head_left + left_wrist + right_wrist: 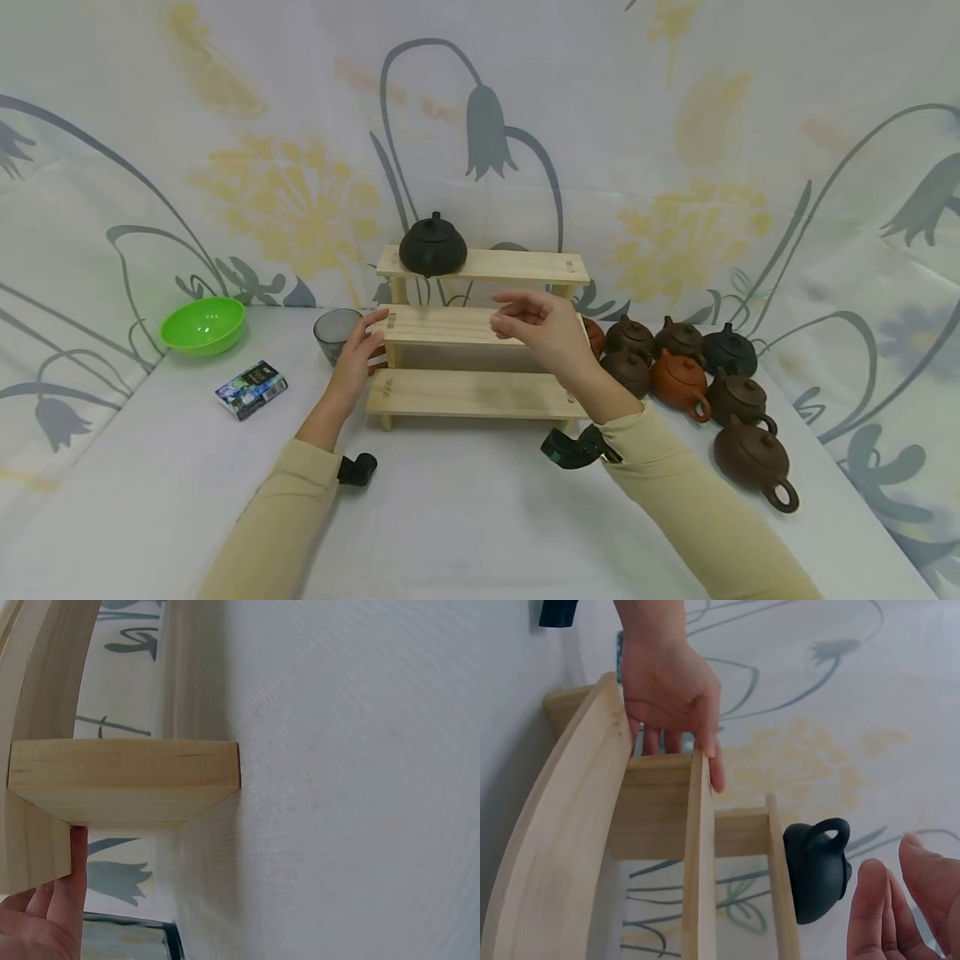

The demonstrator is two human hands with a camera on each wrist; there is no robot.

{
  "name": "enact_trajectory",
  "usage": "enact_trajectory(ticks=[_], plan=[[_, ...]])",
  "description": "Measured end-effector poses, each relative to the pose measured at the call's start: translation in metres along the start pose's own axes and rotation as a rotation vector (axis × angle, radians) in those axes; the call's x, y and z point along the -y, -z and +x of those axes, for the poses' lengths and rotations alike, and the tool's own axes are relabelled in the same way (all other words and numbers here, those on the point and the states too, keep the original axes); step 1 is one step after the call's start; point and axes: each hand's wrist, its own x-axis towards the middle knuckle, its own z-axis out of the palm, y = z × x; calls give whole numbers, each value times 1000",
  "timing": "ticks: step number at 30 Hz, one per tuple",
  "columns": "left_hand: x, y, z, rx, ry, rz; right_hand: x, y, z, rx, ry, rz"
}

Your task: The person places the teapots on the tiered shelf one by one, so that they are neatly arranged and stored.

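so far, one round black clay teapot tops the stepped pale-wood rack mid-frame; brown teapots at right likely remain. right hand is empty, nearly pinched; straight-fingered left hand touches the rack.

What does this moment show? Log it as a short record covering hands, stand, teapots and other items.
Left hand: left hand touches the left end of the middle board
Right hand: right hand holds nothing, thumb and fingertips apart
Stand: wooden stand, three tiers
On top tier: black teapot, toward the left end
Right side: at least eight teapots clustered on the table, brown, orange-red and black
Left side: glass beside the left hand; green bowl; small box
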Motion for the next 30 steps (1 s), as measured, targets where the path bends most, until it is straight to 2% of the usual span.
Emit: enact_trajectory(ticks=[12,26,30], plan=[[-2,-1,-1,-12,10,-4,-10,32,-28,-48,13,21],[-1,-2,-1,-11,10,-14,-20,69,-61,-156,6,-56],[-1,-2,-1,-12,11,-11,-23,78,-71,-177,-6,-23]])
